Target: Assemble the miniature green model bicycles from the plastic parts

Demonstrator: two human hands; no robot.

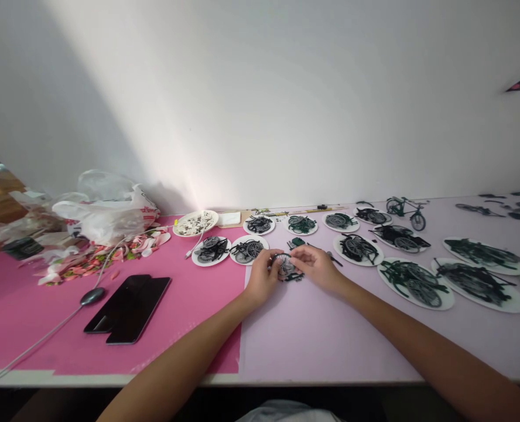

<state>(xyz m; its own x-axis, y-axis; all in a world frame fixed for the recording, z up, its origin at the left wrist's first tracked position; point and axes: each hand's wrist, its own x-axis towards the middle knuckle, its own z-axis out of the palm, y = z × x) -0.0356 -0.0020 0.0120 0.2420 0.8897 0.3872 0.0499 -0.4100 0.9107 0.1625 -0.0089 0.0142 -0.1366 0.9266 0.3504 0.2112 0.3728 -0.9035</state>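
Between my two hands stands a toy bicycle wheel (286, 265), grey-spoked with a black rim. My left hand (261, 275) pinches its left edge between thumb and fingers. On the other side, my right hand (316, 265) is closed, fingertips together at the wheel's upper right rim. Small dark parts show just beneath and behind the wheel, partly hidden by my fingers. Beyond them lie green and black pieces (298, 241). The nearest plate on the left (265, 241) carries wheels and black frame parts.
Several white plates of model bicycle parts, such as this green set (413, 281), spread rightward. An assembled bicycle (407, 211) stands behind. Leftward are two dark phone-like devices (132, 308), a cable with a black puck (92, 296), pink-green pieces (93, 264) and plastic bags (106, 208).
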